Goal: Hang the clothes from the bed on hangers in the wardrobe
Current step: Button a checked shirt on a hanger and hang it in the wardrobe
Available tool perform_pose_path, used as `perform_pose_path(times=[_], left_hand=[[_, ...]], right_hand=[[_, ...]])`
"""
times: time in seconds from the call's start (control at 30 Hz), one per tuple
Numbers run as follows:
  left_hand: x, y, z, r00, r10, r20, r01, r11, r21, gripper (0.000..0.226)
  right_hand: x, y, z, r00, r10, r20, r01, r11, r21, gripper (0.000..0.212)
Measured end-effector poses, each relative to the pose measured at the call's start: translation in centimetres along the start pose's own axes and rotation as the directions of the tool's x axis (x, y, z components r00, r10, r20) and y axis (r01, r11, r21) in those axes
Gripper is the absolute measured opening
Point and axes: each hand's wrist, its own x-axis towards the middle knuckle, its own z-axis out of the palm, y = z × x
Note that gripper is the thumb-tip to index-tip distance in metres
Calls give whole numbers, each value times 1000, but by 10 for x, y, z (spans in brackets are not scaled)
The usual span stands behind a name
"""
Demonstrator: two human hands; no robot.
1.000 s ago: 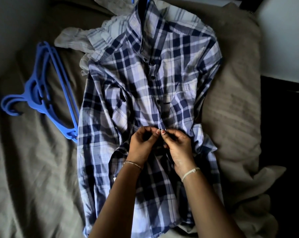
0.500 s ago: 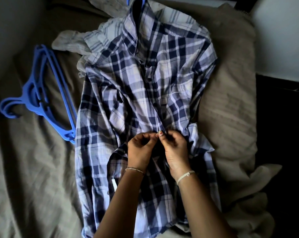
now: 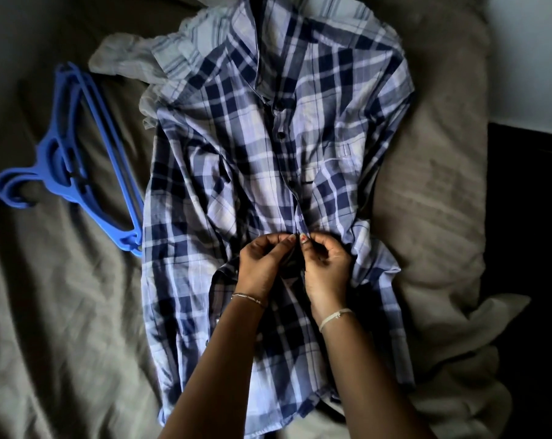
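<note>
A blue and white plaid shirt (image 3: pixel 255 160) lies flat on the bed, collar pointing away from me. My left hand (image 3: pixel 262 264) and my right hand (image 3: pixel 326 264) meet at the shirt's front placket, below the fastened buttons. Each hand pinches one edge of the placket between thumb and fingertips. A stack of blue plastic hangers (image 3: pixel 75 166) lies on the sheet to the shirt's left, partly tucked under its side. Another pale striped garment (image 3: pixel 160 55) sticks out from under the shirt's left shoulder.
The bed is covered by a grey-brown sheet (image 3: pixel 62 312), with a rumpled blanket (image 3: pixel 436 191) along the right side. A dark floor strip (image 3: pixel 528 248) and a pale wall (image 3: pixel 528 58) lie to the right of the bed.
The view has shifted slightly, so the shirt sits lower in frame. Both hands stay at the same spot on the placket, their fingers working the fabric.
</note>
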Motion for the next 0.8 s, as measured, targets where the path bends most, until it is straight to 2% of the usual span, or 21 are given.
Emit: perform_pose_path(times=[0.1,0.23,0.53,0.8], left_hand=[[1,-1,0,999,-28,-23,27,999,-34,5],[3,-2,0,1000,-6,-22,6,1000,-17,6],[3,-2,-2,1000,13,16,-13,1000,5,2],[3,0,3,1000,15,-9,-15,1000,0,6]], right_hand=[[1,1,2,1000,3,-9,-4,1000,-26,12],[0,2,1,1000,-11,8,11,1000,2,20],[0,4,-1,997,-63,42,63,998,-5,22],[-5,3,-5,991,-105,84,102,994,36,24]])
